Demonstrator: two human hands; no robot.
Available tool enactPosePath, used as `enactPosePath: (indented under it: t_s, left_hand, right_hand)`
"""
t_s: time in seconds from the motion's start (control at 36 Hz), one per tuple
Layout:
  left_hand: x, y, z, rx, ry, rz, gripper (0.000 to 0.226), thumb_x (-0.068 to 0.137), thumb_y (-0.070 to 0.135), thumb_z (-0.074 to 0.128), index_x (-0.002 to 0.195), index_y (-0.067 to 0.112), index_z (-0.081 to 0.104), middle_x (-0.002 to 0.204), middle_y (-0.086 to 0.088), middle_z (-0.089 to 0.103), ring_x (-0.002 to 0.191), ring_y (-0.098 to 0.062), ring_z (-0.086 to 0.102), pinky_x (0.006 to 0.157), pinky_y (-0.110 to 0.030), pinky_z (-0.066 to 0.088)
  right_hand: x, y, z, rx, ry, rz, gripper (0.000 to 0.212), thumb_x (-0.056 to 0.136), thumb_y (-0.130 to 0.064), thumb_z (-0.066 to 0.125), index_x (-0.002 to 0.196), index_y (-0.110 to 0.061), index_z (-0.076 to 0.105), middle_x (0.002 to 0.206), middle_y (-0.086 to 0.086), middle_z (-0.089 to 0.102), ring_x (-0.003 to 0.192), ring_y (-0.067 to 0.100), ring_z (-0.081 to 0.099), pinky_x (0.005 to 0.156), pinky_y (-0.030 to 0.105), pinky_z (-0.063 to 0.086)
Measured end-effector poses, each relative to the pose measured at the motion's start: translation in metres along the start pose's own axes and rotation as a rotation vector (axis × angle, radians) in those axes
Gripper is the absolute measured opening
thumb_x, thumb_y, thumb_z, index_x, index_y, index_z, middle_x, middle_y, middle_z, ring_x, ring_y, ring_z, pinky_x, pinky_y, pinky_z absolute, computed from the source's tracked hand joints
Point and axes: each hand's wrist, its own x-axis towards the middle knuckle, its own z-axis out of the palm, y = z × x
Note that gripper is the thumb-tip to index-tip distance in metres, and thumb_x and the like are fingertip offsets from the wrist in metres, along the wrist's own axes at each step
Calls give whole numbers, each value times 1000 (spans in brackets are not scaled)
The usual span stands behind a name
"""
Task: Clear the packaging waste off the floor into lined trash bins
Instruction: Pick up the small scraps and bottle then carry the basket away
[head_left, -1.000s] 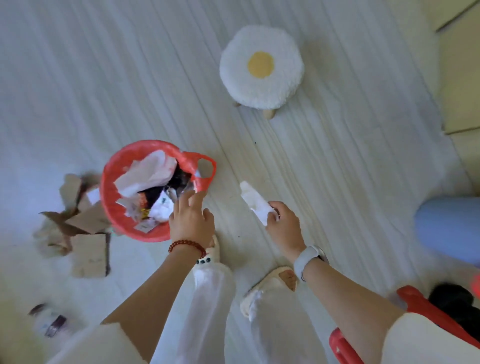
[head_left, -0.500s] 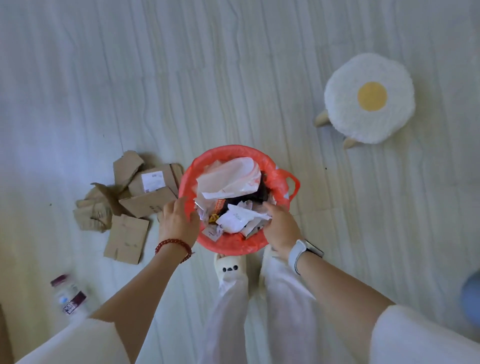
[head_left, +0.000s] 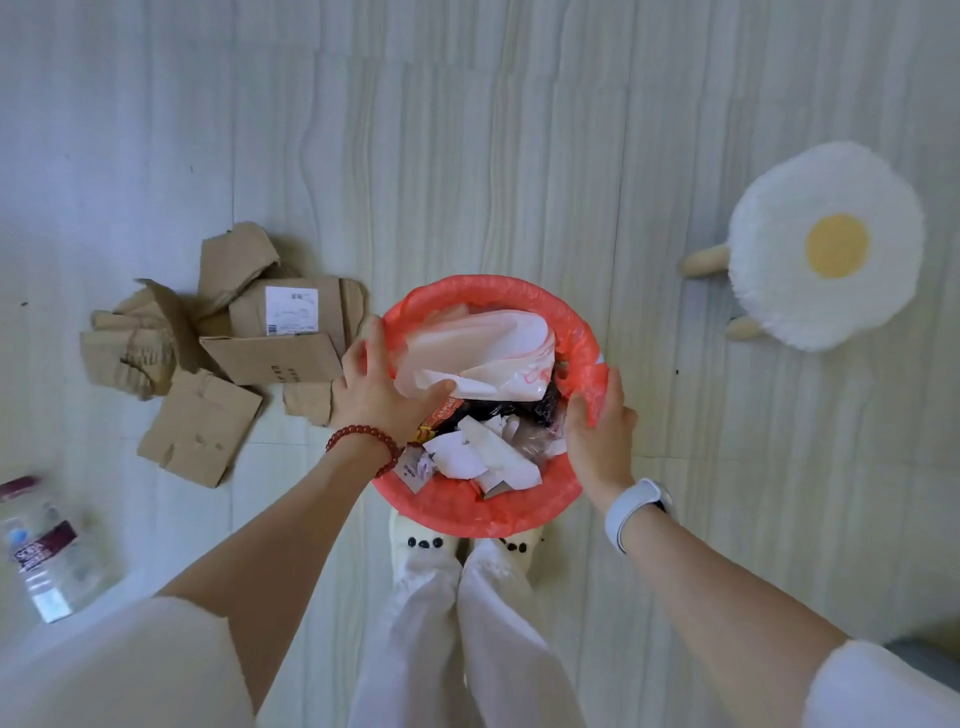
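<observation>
Bin with red liner sits at our feet, packed with waste. Left hand lies flat on the plastic bag, fingers straight. Right hand pinches the liner's edge. Torn cardboard lies left of the bin.

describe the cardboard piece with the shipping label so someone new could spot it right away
Start at the red-lined trash bin in the middle, then look left to the heap of torn cardboard on the floor. The labelled piece lies at the heap's top right, the only one bearing a white printed sticker.
</observation>
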Motion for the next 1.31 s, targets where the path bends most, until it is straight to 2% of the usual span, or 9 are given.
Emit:
enactPosePath:
  t_s: [0.08, 0.22, 0.33, 0.42, 0.56, 0.75, 0.86, 1.03, 1.31]
  left_hand:
    - [-6, 4, -5, 58, 52, 23, 96, 72, 52, 67, 145, 35, 7, 141, -10, 28, 126, -33, 33, 102, -42, 32]
    - [-32, 14, -26, 138, 118, 76, 91, 73, 54, 65, 144, 33, 13, 126, -11, 38, 115, -32, 40, 90, -43, 41]
    - [-68, 39, -60, 193, 135, 85, 89, 74, 60, 61, 144, 34, 13, 123, -8, 40, 111, -28, 45, 71, -37, 45]
    - [-96, 62, -92, 179, 125, 86, 84, 75, 61, 59, 143, 37, 15, 121, -8, 41, 108, -27, 49, 66, -35, 45]
    - [-144, 113, -155, 162, 150, 99, 78, 78, 61, 55, 142, 36, 20, 125, -8, 43, 103, -29, 54, 68, -31, 41]
    - [-186, 198, -236, 147, 180, 165, 73, 80, 60, 54, 141, 35, 23, 129, -7, 44, 102, -32, 57, 75, -39, 48]
    - [-186, 253, -268, 117, 204, 202, 69, 80, 58, 55, 138, 35, 28, 124, -7, 46, 100, -33, 58, 76, -39, 47]
    - [-167, 339, -298, 50, 221, 256, 61, 82, 51, 55, 136, 32, 35, 120, -9, 49, 101, -33, 56, 86, -42, 49]
    - [-91, 531, -340, 93, 263, 349, 43, 92, 44, 43, 134, 31, 41, 105, -12, 53, 90, -31, 56, 74, -36, 47]
  right_hand:
    - [-2, 2, -3, 6, 7, -13, 56, 94, -25, 43, 145, -25, 19, 137, 19, 33, 127, 28, 32, 102, 38, 32]
    - [-18, -10, -24, -15, 39, -121, 51, 92, -22, 47, 141, -19, 31, 139, 12, 37, 123, 23, 34, 94, 24, 26]
    - [-46, -40, -59, -56, 8, -171, 54, 92, -22, 49, 142, -19, 29, 138, 15, 38, 124, 24, 34, 93, 22, 26]
    - [-68, -72, -92, -103, 24, -201, 56, 92, -20, 50, 144, -16, 28, 136, 18, 39, 126, 25, 35, 91, 17, 24]
    - [-109, -133, -151, -154, 100, -307, 51, 92, -16, 49, 141, -17, 33, 130, 15, 42, 118, 25, 44, 84, 19, 33]
    - [-141, -218, -221, -151, 178, -339, 50, 94, -17, 47, 141, -24, 32, 125, 15, 42, 101, 27, 54, 73, 25, 40]
    - [-135, -264, -258, -145, 204, -372, 48, 94, -16, 46, 140, -19, 34, 117, 19, 48, 106, 30, 51, 80, 35, 45]
    - [-94, -329, -319, -171, 263, -413, 42, 94, -15, 45, 136, -22, 41, 131, 11, 47, 109, 27, 54, 73, 31, 45]
    - [35, -459, -431, -195, 305, -435, 37, 96, -15, 38, 133, -18, 46, 132, 10, 51, 115, 27, 52, 85, 36, 46]
